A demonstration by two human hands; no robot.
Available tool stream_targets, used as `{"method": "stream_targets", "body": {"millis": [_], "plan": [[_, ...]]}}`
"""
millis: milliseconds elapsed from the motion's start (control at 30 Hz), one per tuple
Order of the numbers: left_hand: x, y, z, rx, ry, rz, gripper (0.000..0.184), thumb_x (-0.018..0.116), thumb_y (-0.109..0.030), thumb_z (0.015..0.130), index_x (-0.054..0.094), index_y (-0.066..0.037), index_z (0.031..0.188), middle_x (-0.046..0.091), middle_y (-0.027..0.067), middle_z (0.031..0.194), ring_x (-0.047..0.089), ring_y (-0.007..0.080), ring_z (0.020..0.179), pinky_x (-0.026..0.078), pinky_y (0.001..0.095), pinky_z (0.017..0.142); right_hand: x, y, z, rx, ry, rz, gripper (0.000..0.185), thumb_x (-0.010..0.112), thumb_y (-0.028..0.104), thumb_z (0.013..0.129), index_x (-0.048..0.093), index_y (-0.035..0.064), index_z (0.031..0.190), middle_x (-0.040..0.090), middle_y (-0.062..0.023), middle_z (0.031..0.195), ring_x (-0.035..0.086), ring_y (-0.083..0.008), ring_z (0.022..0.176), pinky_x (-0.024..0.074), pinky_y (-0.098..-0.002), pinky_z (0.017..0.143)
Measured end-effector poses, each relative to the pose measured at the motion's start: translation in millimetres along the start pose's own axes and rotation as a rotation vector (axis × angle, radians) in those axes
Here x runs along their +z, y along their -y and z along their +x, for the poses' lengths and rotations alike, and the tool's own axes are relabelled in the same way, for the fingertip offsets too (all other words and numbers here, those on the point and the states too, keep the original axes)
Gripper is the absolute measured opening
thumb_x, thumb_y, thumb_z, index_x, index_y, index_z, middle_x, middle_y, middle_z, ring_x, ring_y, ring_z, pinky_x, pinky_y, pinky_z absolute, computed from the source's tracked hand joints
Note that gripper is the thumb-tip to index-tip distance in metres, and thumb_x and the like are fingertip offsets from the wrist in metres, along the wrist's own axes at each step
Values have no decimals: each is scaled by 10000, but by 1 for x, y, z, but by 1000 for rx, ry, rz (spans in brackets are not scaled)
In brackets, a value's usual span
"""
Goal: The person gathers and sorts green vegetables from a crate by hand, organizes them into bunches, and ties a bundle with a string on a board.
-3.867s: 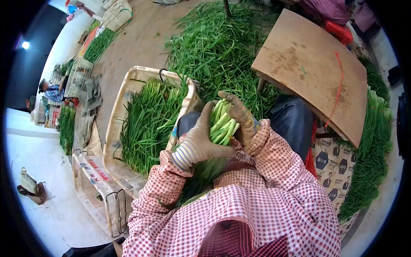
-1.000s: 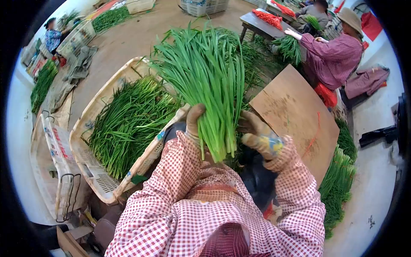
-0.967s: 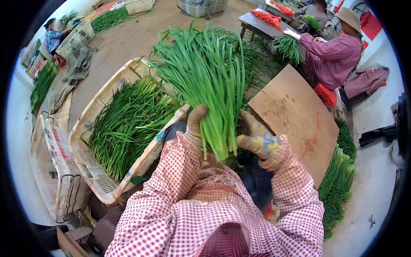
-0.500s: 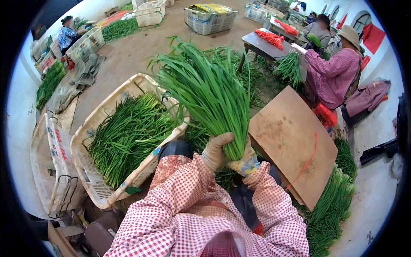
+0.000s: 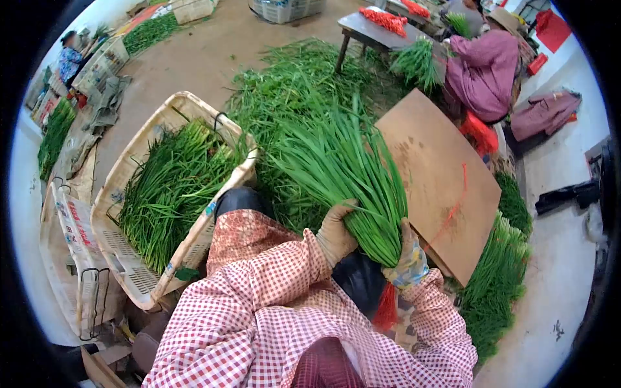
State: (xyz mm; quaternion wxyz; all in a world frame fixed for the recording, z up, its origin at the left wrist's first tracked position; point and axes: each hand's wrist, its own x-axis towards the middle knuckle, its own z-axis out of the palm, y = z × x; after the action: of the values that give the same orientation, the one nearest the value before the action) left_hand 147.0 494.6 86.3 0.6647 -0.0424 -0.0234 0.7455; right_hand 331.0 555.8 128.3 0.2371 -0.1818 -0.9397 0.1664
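A large bunch of green chives (image 5: 349, 168) fans out in front of me, leaf tips away and stem ends toward my lap. My right hand (image 5: 409, 258), in a patterned glove, is closed round the stem end. At the bunch's left side, my gloved left hand (image 5: 337, 234) is closed with thumb and fingertips on some leaves; its palm side is partly hidden. Beyond the bunch lies a heap of loose green leaves (image 5: 284, 81) on the floor. To my left, a cream plastic crate (image 5: 132, 258) holds more chives.
A brown board (image 5: 446, 187) with a red tie (image 5: 456, 207) on it stands at my right, beside bundled chives (image 5: 495, 291). Red strands (image 5: 386, 307) hang near my knee. Another crate (image 5: 65, 258) is at far left. A co-worker (image 5: 482, 71) sits by a low table (image 5: 375, 32).
The bunch has come lower and to the right, with my right hand on its stem end. My left hand has shifted slightly right and down. The view has tilted downward, showing more floor leaves.
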Motion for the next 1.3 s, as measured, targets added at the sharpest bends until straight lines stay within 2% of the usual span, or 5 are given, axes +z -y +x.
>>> {"method": "stream_targets", "body": {"millis": [333,467,667,733,1300], "plan": [[29,-6,-56,-358,-110,300,435,583,-186,847,531,-32,1251,560,127,1272,525,262,1169,360,411,1063,-6,-36,-56,-30,197,108,952,685,205,805,46,97,1502,538,-190,1289,589,-374,1107,518,-398,865],[35,-30,-97,-929,222,1728,417,609,-261,844,594,-27,1189,623,144,1166,574,234,1092,431,334,977,-43,26,-43,437,658,-288,937,709,117,693,234,270,1486,435,-302,1307,615,-444,972,528,-445,836],[92,6,-68,55,1037,2140,461,700,-221,697,583,-95,1125,600,108,1022,593,279,958,474,415,782,-41,19,-44,341,602,-239,963,700,39,638,291,318,1464,484,-250,1250,571,-445,1033,512,-467,837],[84,5,-47,454,824,2550,602,732,-275,639,519,-110,1177,558,87,1112,523,319,1065,409,515,886,-36,12,-54,363,527,-167,833,702,80,690,361,274,1424,517,-237,1233,572,-438,1034,507,-473,834],[61,-193,-107,-745,173,2759,339,643,-190,754,643,-108,1083,653,160,979,626,346,972,514,424,819,-41,-7,-99,252,430,-248,811,739,162,674,389,273,1397,469,-288,1243,571,-457,1009,501,-484,853]]}}
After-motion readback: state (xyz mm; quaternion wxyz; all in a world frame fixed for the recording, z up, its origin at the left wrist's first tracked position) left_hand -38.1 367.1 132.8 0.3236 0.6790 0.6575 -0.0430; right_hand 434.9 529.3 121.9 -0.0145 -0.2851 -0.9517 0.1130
